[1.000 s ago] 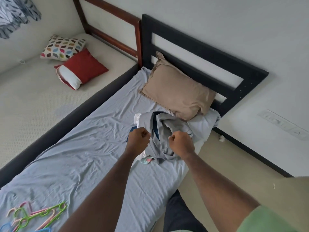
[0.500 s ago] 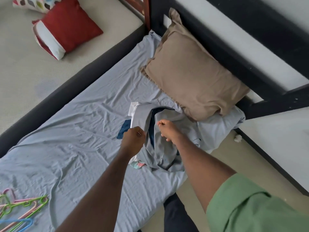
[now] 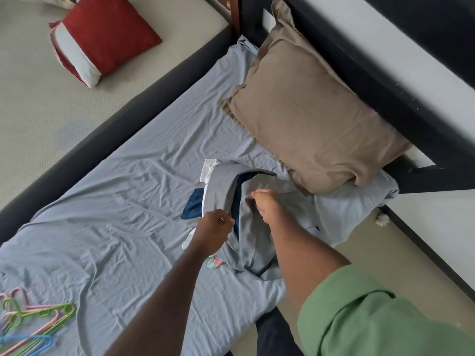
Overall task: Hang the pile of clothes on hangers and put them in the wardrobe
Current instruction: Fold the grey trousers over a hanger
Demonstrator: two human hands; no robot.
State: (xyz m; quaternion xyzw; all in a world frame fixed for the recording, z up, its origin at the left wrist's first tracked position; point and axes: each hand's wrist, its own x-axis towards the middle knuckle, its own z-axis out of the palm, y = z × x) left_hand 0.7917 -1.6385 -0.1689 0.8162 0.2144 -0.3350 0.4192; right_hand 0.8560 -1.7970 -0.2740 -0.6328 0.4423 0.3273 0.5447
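A small pile of clothes [image 3: 246, 242] lies on the blue-grey sheet just below the tan pillow. On top is a grey garment [image 3: 219, 186], with dark blue [image 3: 194, 208] and white pieces under it. My left hand [image 3: 213, 231] pinches the grey garment's near edge. My right hand [image 3: 266, 205] grips a fold of the same grey cloth a little further in. Several plastic hangers [image 3: 33, 322], green, pink and blue, lie at the bed's lower left. No wardrobe is in view.
A tan pillow [image 3: 308, 114] leans against the black headboard [image 3: 385, 73]. A second mattress [image 3: 38, 106] with a red cushion [image 3: 102, 34] lies to the left. Beige floor [image 3: 385, 242] runs along the bed's right side, with a small white scrap by the wall.
My head has leaned in and down, so the pile looks nearer. My right hand has moved forward from the garment's near edge to a fold deeper in; my left hand keeps its pinch.
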